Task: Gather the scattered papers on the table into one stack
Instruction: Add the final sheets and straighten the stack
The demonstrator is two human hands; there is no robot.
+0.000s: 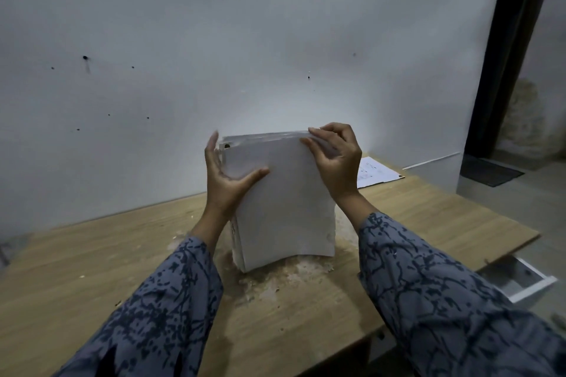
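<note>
The stack of papers (284,202) stands upright on its lower edge near the middle of the wooden table (92,257). The left hand (228,174) grips its left edge, thumb across the front. The right hand (335,153) pinches the top right corner. One loose sheet (378,171) lies flat at the far right, close to the table edge. The fingers behind the stack are hidden. The table's near edge is cut off by the frame.
</note>
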